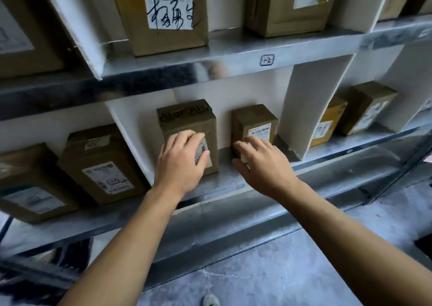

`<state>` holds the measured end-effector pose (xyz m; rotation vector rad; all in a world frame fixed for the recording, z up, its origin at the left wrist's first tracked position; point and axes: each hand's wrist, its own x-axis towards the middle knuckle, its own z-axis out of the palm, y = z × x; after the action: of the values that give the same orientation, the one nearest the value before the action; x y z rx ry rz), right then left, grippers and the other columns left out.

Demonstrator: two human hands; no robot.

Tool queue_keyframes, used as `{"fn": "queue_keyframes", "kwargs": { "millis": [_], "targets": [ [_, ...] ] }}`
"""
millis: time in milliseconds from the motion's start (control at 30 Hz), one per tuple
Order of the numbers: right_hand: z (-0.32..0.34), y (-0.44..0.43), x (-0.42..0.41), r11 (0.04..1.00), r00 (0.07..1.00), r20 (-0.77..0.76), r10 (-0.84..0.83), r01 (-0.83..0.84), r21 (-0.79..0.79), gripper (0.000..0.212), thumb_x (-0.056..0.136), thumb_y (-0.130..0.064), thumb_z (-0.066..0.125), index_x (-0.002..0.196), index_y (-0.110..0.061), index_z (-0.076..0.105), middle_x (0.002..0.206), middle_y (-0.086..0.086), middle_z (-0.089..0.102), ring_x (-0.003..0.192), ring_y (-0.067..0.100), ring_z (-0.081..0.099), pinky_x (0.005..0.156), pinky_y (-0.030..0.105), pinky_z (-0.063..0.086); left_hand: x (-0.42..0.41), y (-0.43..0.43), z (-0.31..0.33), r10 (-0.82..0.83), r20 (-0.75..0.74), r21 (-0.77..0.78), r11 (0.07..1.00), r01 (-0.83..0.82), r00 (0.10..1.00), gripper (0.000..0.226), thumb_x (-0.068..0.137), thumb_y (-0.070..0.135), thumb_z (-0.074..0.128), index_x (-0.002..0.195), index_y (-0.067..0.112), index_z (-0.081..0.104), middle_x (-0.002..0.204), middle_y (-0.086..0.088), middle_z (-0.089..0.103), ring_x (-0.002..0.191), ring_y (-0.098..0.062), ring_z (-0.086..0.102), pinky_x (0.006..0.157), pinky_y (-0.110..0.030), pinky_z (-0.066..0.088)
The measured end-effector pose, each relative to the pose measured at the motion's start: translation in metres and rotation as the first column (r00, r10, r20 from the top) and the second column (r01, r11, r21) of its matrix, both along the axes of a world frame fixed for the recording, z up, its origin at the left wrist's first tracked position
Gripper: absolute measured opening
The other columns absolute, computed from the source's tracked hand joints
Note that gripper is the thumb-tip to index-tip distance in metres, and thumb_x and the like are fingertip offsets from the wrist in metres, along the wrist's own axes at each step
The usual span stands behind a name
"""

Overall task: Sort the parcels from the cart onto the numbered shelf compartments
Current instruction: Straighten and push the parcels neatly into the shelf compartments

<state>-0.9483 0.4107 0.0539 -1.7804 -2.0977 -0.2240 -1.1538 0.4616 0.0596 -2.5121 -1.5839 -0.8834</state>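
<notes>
Head-worn camera looks forward and down, close to the shelf (210, 55).

Left hand (181, 163), right hand (261, 165) on parcels (187, 116)

Grey mottled concrete floor (280, 270) across bottom of frame. Metal shelving (163, 55) with white dividers (301, 109) fills upper half.
</notes>
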Motion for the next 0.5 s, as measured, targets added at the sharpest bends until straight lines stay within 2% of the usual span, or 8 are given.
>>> {"fn": "queue_keyframes", "kwargs": {
  "millis": [233, 367, 433, 500],
  "targets": [
    [0.011, 0.065, -0.019, 0.997, 0.997, -0.026, 0.078, -0.079, -0.025, 0.041, 0.095, -0.039, 0.05, 0.126, -0.014, 0.059, 0.116, 0.013, 0.062, 0.099, 0.038, 0.06, 0.076, 0.044, 0.051, -0.007, 0.039, 0.007, 0.112, 0.022, -0.03, 0.993, -0.112, 0.993, 0.042, 0.092, 0.037, 0.058, 0.131, 0.021, 0.057, 0.132, -0.004, 0.055, 0.121, -0.03, 0.046, 0.101, -0.045, 0.041],
    [0.024, 0.099, -0.024, 0.996, 0.996, -0.054, 0.077, -0.079, -0.032, 0.045, 0.096, -0.04, 0.054, 0.135, -0.019, 0.055, 0.133, 0.01, 0.056, 0.113, 0.04, 0.057, 0.083, 0.047, 0.051, -0.007, 0.062, 0.008, 0.11, 0.019, -0.014, 0.994, -0.11, 0.994, 0.049, 0.088, 0.036, 0.064, 0.134, 0.02, 0.056, 0.134, -0.005, 0.052, 0.125, -0.03, 0.042, 0.106, -0.048, 0.04],
    [0.025, 0.113, -0.025, 0.995, 0.992, -0.083, 0.091, -0.094, -0.023, 0.049, 0.096, -0.041, 0.054, 0.141, -0.022, 0.05, 0.139, 0.007, 0.051, 0.122, 0.036, 0.052, 0.085, 0.047, 0.052, -0.01, 0.075, 0.003, 0.105, 0.009, 0.011, 0.994, -0.105, 0.994, 0.051, 0.085, 0.036, 0.064, 0.132, 0.018, 0.056, 0.131, -0.006, 0.054, 0.121, -0.03, 0.043, 0.103, -0.049, 0.043],
    [0.02, 0.124, -0.025, 0.991, 0.986, -0.103, 0.135, -0.136, -0.01, 0.049, 0.095, -0.039, 0.057, 0.14, -0.02, 0.051, 0.14, 0.008, 0.051, 0.125, 0.035, 0.05, 0.088, 0.048, 0.052, -0.011, 0.084, -0.002, 0.12, 0.013, 0.031, 0.992, -0.12, 0.993, 0.052, 0.084, 0.041, 0.056, 0.129, 0.015, 0.058, 0.127, -0.007, 0.055, 0.116, -0.031, 0.047, 0.097, -0.049, 0.047]
  ]
}}
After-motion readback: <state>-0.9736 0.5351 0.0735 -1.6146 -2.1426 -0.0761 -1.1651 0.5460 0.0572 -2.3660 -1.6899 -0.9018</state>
